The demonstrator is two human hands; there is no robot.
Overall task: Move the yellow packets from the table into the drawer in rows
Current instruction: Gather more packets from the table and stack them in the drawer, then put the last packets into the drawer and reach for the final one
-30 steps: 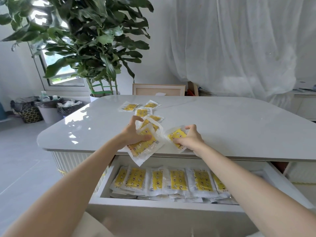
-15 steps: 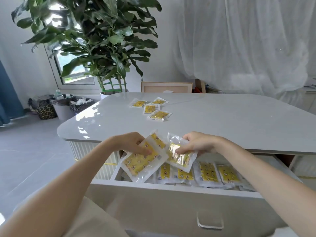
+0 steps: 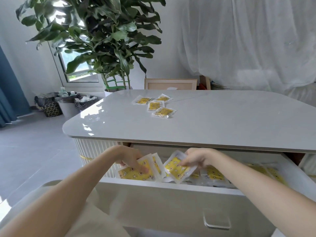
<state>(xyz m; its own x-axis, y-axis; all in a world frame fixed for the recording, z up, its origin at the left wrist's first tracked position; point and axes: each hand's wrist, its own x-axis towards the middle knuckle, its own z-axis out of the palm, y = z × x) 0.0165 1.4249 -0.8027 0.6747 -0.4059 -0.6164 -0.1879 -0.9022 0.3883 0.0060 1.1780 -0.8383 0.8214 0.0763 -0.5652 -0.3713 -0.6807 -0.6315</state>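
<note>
No writing legible anywhere; packets carry only small cartoon prints on yellow, too small to read as a brand.

Left hand (image 3: 131, 159) inside the open drawer (image 3: 171, 187) at its left end, fingers closed on a small stack of packets (image 3: 136, 171), thumb on top of the front one. Stack tilted, lower edge down behind the drawer front. Count of packets in the stack unclear (two or three white edges show).

Right hand (image 3: 196, 159) just right of it, pinching a single packet (image 3: 177, 168) by its upper right side; packet tilted, lower corner among the packets already in the drawer. The two held bundles are just beside each other, perhaps touching.

More packets (image 3: 213, 174) lie in the drawer to the right of the hands, partly hidden by the right forearm; the row runs on toward the drawer's right wall.

Four loose packets (image 3: 155, 105) on the table (image 3: 222, 120), clustered toward the far left of the top, well apart from the near edge. Some overlap or touch.

Edges: drawer pulled out from under the table's near edge, front panel with a clear handle (image 3: 216, 221) low on it. Rest of the tabletop bare, glossy pale grey, rounded corners.

Room: big leafy plant (image 3: 95, 36) behind the table's far left corner, window behind it, white sheer curtain (image 3: 248, 40) right, blue curtain (image 3: 8, 93) at far left, bins (image 3: 68, 105) on pale tiled floor, a framed panel (image 3: 171, 84) behind the table
</note>
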